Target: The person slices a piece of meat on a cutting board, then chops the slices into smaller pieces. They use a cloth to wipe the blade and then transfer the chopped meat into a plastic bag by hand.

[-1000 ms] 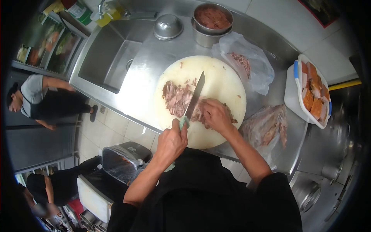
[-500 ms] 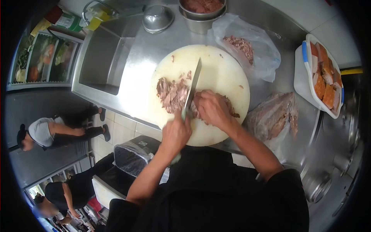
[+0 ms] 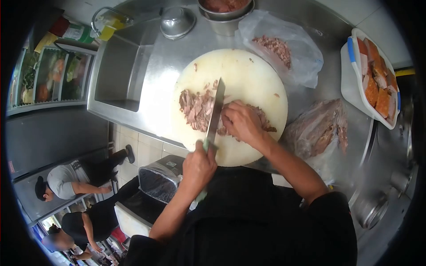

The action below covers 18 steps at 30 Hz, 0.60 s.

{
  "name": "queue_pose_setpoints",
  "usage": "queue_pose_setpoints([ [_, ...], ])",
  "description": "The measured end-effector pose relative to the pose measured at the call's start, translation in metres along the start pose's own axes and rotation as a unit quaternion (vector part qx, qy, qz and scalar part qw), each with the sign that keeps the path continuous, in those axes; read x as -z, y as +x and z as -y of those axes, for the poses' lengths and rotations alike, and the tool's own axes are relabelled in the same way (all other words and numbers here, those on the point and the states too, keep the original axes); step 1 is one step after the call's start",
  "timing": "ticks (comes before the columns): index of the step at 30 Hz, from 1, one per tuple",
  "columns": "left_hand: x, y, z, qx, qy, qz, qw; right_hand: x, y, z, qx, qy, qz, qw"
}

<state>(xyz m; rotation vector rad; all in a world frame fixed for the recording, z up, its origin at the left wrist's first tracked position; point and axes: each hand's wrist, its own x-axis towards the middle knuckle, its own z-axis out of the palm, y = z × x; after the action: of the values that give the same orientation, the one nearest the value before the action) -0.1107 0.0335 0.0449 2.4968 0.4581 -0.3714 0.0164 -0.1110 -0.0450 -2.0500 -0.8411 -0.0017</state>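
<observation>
If it slips, the knife (image 3: pixel 215 111) in the left hand (image 3: pixel 199 165) by the board's (image 3: pixel 244 80) near edge could nick the right hand (image 3: pixel 242 120) holding meat (image 3: pixel 263 119).

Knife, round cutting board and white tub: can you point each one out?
Knife (image 3: pixel 215 111), head view: middle of the blade.
Round cutting board (image 3: pixel 259 86), head view: bare upper surface.
White tub (image 3: pixel 353 86), head view: outer side wall.

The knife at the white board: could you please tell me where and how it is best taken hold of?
I'd grip the knife by its pale green handle, coming from the body side, as the left hand does: the handle lies nearest the body, while the long blade points away, close beside the right hand.
</observation>
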Motion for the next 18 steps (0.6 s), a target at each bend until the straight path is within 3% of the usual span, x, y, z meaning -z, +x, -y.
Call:
queue_pose_setpoints([
  [5,-0.013,0.082,-0.012,-0.110,-0.056,-0.111,0.986,-0.001,0.001,0.001,-0.016,-0.024,0.017,0.999],
  [8,0.011,0.074,-0.025,-0.103,-0.052,-0.107,0.988,-0.002,0.002,0.005,-0.018,-0.023,-0.038,0.999],
  [10,0.021,0.038,-0.022,-0.021,-0.026,-0.020,0.999,-0.001,0.002,0.006,-0.025,-0.009,-0.032,0.999],
  [12,0.021,0.001,-0.019,0.032,0.007,0.003,0.999,-0.001,0.000,0.006,-0.036,0.010,-0.025,0.999],
  [15,0.000,-0.011,-0.005,0.016,-0.005,-0.018,1.000,0.000,0.002,0.003,-0.035,-0.002,0.014,0.999],
  [17,-0.018,0.021,-0.004,0.012,-0.001,-0.037,0.999,0.003,0.005,0.005,0.030,-0.019,0.019,0.999],
  [18,-0.023,0.043,-0.008,-0.030,-0.023,-0.069,0.997,0.000,0.004,0.004,0.033,-0.016,0.021,0.999],
])
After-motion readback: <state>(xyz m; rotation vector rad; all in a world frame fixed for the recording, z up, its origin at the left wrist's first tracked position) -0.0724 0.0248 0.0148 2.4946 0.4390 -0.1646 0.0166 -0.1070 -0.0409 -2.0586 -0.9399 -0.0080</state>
